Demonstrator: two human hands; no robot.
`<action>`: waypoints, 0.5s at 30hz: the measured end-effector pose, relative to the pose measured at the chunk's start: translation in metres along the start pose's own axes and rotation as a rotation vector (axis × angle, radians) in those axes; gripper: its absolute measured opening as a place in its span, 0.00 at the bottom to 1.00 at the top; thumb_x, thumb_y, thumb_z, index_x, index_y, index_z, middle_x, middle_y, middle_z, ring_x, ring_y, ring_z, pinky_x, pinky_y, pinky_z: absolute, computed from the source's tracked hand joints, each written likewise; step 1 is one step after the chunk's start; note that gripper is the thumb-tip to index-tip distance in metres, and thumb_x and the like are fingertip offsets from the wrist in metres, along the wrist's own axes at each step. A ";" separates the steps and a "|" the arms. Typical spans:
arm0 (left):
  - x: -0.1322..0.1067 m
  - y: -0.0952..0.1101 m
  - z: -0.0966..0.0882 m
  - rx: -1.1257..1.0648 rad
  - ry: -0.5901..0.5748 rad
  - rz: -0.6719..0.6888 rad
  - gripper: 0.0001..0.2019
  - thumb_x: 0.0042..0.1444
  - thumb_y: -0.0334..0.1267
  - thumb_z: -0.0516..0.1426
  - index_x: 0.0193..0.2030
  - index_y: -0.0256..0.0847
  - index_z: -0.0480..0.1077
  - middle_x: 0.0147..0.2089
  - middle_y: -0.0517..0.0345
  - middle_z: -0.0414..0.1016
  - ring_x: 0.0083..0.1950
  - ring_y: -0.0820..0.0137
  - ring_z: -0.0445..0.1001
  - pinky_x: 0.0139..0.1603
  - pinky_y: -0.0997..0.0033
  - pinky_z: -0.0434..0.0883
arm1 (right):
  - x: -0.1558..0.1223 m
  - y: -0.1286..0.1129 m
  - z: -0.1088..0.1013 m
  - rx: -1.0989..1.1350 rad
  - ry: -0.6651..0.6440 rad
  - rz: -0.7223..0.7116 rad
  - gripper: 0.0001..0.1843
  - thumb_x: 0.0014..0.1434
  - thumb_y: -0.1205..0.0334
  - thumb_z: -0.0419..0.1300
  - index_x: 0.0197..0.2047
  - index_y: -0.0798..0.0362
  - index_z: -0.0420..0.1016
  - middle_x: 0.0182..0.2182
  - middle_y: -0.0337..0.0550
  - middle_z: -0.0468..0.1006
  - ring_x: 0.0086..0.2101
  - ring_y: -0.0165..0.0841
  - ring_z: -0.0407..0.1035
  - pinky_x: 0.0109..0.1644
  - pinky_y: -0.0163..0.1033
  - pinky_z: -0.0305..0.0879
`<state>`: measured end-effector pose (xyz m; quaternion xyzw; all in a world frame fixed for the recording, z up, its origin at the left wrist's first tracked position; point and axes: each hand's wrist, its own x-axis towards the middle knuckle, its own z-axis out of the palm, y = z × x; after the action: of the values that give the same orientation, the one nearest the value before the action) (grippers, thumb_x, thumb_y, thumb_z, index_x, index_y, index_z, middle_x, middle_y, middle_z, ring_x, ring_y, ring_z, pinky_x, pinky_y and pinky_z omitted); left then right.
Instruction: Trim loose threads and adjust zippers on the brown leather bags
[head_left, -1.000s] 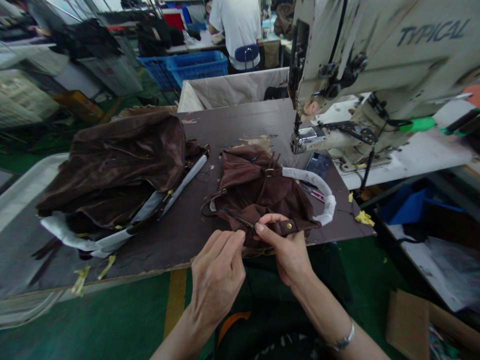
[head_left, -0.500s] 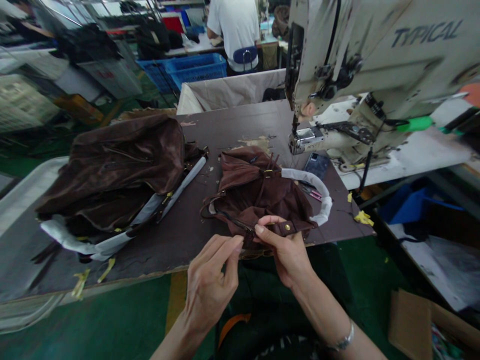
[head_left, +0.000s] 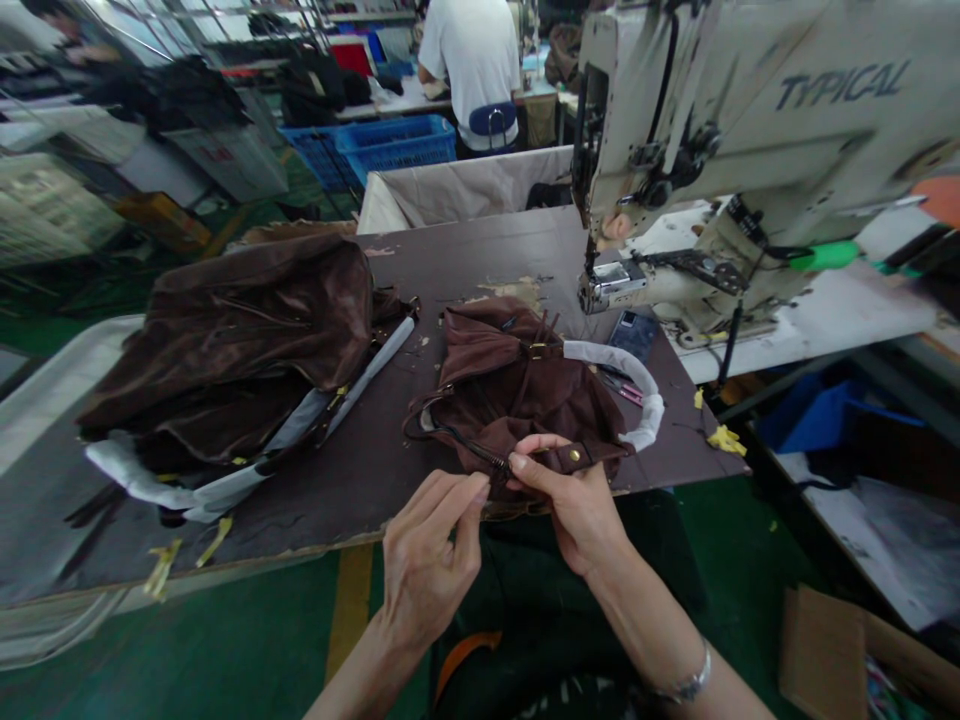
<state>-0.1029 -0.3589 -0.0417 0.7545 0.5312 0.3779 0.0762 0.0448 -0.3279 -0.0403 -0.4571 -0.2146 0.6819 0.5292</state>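
- right hand (head_left: 577, 510) closed firmly on brown leather strap (head_left: 592, 455), thumb on top
- left hand (head_left: 427, 565) nearly pinched, just beside thin dark cord (head_left: 469, 447); hold cannot be told
- strap attached to brown leather bag (head_left: 525, 385), lying on dark worktable (head_left: 450, 250) near sewing machine (head_left: 750, 130)

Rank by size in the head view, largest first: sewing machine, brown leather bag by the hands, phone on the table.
Largest to smallest: sewing machine, though nearness may inflate it; brown leather bag; phone.
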 end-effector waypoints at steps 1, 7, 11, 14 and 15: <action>0.001 0.001 0.001 0.024 0.013 0.015 0.08 0.57 0.24 0.56 0.41 0.38 0.73 0.36 0.55 0.75 0.37 0.71 0.72 0.42 0.72 0.69 | 0.000 0.000 0.000 -0.006 0.002 -0.002 0.12 0.42 0.63 0.73 0.30 0.55 0.77 0.28 0.38 0.75 0.29 0.29 0.70 0.35 0.36 0.73; 0.010 0.008 0.000 0.108 0.017 0.035 0.08 0.58 0.25 0.55 0.42 0.37 0.72 0.35 0.55 0.74 0.37 0.70 0.72 0.42 0.71 0.68 | 0.000 -0.001 0.003 0.005 0.018 -0.012 0.12 0.43 0.63 0.73 0.31 0.56 0.77 0.28 0.38 0.76 0.28 0.29 0.71 0.35 0.35 0.72; 0.012 0.008 -0.010 0.012 -0.127 -0.130 0.05 0.60 0.31 0.56 0.41 0.40 0.72 0.35 0.58 0.74 0.36 0.72 0.72 0.39 0.75 0.67 | 0.001 0.001 0.001 0.037 0.037 0.007 0.13 0.43 0.62 0.73 0.32 0.56 0.77 0.27 0.38 0.76 0.27 0.28 0.71 0.35 0.34 0.71; 0.010 0.006 -0.016 -0.031 -0.174 -0.192 0.04 0.60 0.35 0.56 0.38 0.41 0.72 0.32 0.61 0.73 0.33 0.74 0.71 0.35 0.76 0.66 | 0.002 0.001 0.000 0.045 0.051 -0.002 0.13 0.42 0.62 0.73 0.32 0.55 0.77 0.27 0.38 0.77 0.28 0.29 0.71 0.36 0.35 0.70; 0.010 0.006 -0.017 -0.033 -0.179 -0.201 0.04 0.60 0.35 0.56 0.37 0.41 0.72 0.32 0.61 0.73 0.32 0.74 0.71 0.35 0.76 0.66 | 0.002 0.001 0.000 0.041 0.054 -0.007 0.14 0.42 0.62 0.73 0.32 0.55 0.77 0.27 0.38 0.77 0.28 0.29 0.71 0.36 0.36 0.70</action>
<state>-0.1085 -0.3579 -0.0219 0.7266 0.5891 0.3081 0.1733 0.0448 -0.3266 -0.0418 -0.4636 -0.1878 0.6717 0.5465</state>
